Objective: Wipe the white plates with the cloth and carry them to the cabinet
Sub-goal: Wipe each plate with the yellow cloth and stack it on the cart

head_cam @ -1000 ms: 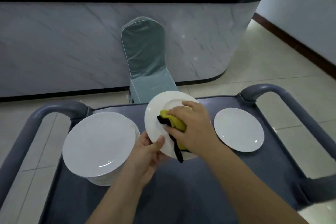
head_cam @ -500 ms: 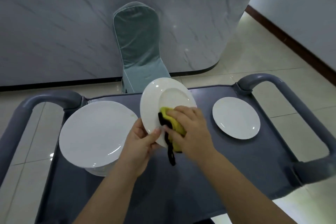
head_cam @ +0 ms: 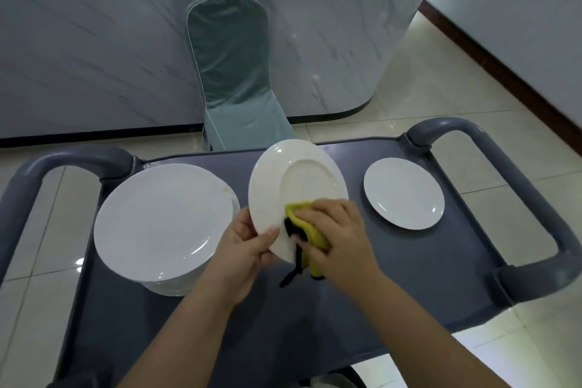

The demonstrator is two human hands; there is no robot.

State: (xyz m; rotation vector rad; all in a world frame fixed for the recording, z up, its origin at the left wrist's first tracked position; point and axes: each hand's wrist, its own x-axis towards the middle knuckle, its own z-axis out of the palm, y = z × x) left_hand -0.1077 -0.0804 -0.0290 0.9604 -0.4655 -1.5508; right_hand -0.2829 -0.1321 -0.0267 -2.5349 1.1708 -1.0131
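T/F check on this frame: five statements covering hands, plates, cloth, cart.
1. The left hand grips the held plate by its rim. True.
2. The right hand holds a blue cloth against that plate. False: it is a yellow cloth with a black edge.
3. A stack of plates stands on the cart, to the left of the held plate. True.
4. The small plate on the right sits on top of a pile. False: it lies alone, flat on the cart.
5. A fabric-covered chair stands beyond the cart. True.
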